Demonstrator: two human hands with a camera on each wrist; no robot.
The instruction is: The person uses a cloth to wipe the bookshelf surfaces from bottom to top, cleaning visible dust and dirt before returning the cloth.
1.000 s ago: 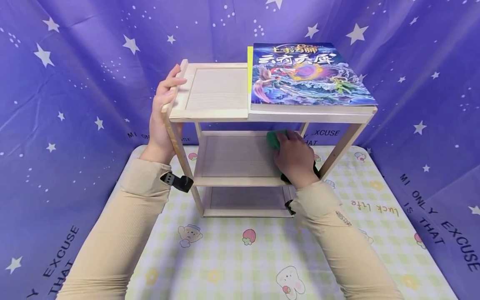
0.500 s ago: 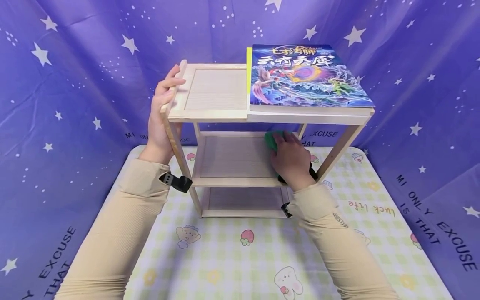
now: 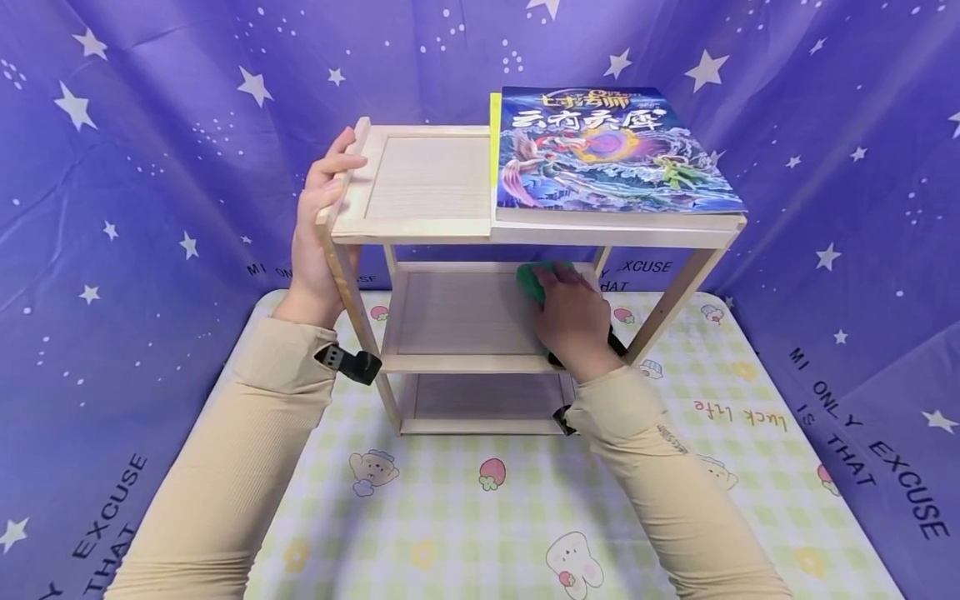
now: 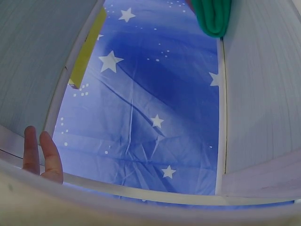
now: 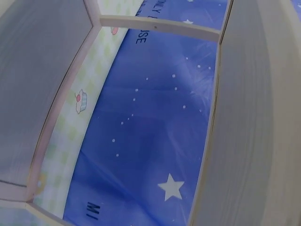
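Observation:
A three-tier wooden shelf (image 3: pixel 427 227) stands on the table. At its upper left corner my left hand (image 3: pixel 313 242) holds the side, with fingers bent over the top rail; the left wrist view shows two fingertips (image 4: pixel 51 155) beside the wood. On the right part of the middle board (image 3: pixel 465 312), my right hand (image 3: pixel 573 315) grips a green cloth (image 3: pixel 530 282) and presses it to the surface. The folded end of that cloth (image 4: pixel 214 16) hangs into the left wrist view. In the right wrist view neither the hand nor the cloth shows.
A thick blue illustrated book (image 3: pixel 611 158) lies on the right half of the top board, above something yellow (image 3: pixel 495 142). Below is the bottom board (image 3: pixel 480 396). A checked tablecloth (image 3: pixel 450 533) covers the table, and purple star curtains (image 3: pixel 172 183) surround it.
My right hand has slid a little to the left along the middle board, taking the green cloth with it. The left hand keeps its hold on the shelf's side. The head view has shifted slightly.

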